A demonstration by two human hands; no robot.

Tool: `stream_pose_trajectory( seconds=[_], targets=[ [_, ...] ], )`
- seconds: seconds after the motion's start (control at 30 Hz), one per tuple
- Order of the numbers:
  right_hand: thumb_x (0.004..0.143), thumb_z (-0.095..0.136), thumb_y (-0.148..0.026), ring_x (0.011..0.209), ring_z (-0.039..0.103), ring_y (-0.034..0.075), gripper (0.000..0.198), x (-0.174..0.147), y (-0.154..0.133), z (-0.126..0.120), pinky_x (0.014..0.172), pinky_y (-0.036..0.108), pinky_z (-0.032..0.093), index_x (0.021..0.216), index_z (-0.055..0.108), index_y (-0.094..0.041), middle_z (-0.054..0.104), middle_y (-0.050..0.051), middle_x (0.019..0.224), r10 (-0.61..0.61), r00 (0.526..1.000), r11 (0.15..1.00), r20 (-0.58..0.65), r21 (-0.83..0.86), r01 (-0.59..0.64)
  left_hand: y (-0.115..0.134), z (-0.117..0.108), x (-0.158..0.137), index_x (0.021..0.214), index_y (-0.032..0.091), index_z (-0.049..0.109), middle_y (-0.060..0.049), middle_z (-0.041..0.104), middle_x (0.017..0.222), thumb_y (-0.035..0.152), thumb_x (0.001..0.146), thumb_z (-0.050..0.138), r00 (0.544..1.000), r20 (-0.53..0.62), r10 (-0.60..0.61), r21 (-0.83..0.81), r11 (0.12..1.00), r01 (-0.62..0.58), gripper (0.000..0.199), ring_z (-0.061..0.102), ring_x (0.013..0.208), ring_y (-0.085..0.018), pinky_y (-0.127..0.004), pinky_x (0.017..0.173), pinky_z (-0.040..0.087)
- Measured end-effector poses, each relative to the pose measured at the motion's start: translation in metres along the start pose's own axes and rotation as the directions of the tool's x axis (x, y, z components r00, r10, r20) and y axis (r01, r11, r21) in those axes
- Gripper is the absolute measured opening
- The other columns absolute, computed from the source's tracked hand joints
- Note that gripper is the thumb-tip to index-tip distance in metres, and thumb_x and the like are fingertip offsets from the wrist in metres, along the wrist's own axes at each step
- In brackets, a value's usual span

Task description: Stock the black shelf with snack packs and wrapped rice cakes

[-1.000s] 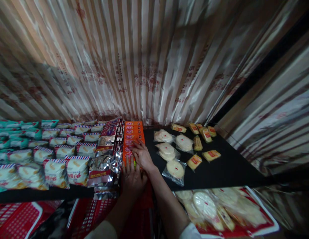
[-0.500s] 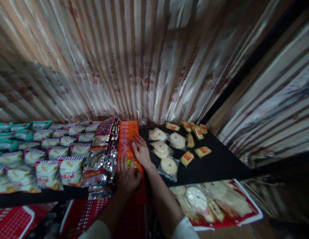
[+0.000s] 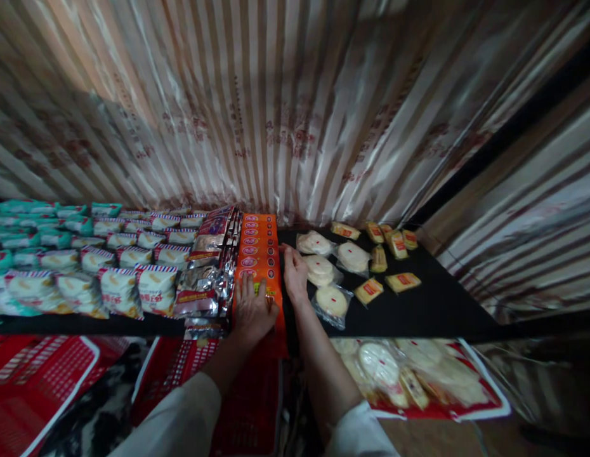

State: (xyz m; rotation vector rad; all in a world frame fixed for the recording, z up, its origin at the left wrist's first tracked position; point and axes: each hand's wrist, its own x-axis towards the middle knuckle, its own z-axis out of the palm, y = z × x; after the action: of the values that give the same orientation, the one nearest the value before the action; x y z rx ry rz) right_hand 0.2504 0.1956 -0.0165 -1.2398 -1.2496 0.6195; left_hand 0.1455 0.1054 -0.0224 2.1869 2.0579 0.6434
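Note:
Lying on the orange strip of printed packets (image 3: 261,241) is my left hand (image 3: 254,311), palm down with its fingers stretched out. The strip reaches from the wall side over the front edge of the black shelf (image 3: 428,311). My right hand (image 3: 295,273) stands on edge beside the strip's right border, fingers extended, with nothing visible in it. Whether it touches the border I cannot tell. Shiny dark red and silver snack bags (image 3: 202,279) are stacked against the strip's left side. Just right of my right hand are clear bags of round pale flatbreads (image 3: 318,270).
Rows of white bread bags (image 3: 157,289) and green bags (image 3: 59,238) fill the left. Small yellow packs (image 3: 370,291) lie at the right. Below are red baskets (image 3: 181,368) and a white-rimmed red tray (image 3: 502,409). Striped sheeting (image 3: 257,95) hangs behind.
My right hand has come off the orange strip and moved to its right side. My left hand stays flat on the strip. The view has shifted slightly.

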Motion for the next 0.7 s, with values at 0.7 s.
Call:
stream_pose_trajectory(
  seconds=[0.7],
  targets=[
    [0.087, 0.038, -0.041, 0.096, 0.058, 0.019, 0.040, -0.019, -0.015, -0.028, 0.087, 0.034, 0.043, 0.101, 0.065, -0.015, 0.067, 0.009, 0.102, -0.121, 0.985, 0.986, -0.125, -0.127, 0.105, 0.033, -0.033, -0.089, 0.115, 0.009, 0.054, -0.016, 0.038, 0.140, 0.012, 0.079, 0.037, 0.990, -0.071, 0.119, -0.315, 0.939, -0.136, 0.040, 0.029, 0.134, -0.024, -0.042, 0.107, 0.033]
  ],
)
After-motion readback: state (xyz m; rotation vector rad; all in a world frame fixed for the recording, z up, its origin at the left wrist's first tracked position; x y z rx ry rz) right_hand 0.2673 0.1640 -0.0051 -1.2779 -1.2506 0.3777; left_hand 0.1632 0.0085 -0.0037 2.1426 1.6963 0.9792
